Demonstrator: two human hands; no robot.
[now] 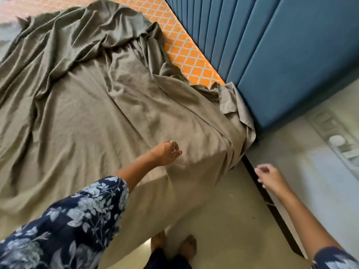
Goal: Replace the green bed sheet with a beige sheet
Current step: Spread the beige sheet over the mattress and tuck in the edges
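Observation:
A beige sheet (93,117) lies rumpled across most of the bed, bunched in folds toward the far side and at the near right corner by the headboard. A strip of orange patterned mattress (186,55) shows bare along the headboard. My left hand (167,153) reaches over the sheet near the bed's side edge, its fingers loosely curled just above or on the fabric; whether it holds any cloth cannot be made out. My right hand (269,176) hovers over the floor right of the bed, fingers loosely curled and holding nothing. No green sheet is in view.
A blue padded headboard (281,55) runs along the right of the bed. The pale floor (223,210) lies below, with my feet (174,247) close to the bed. A wall with a dark skirting strip (272,206) and a switch panel (338,140) stands at right.

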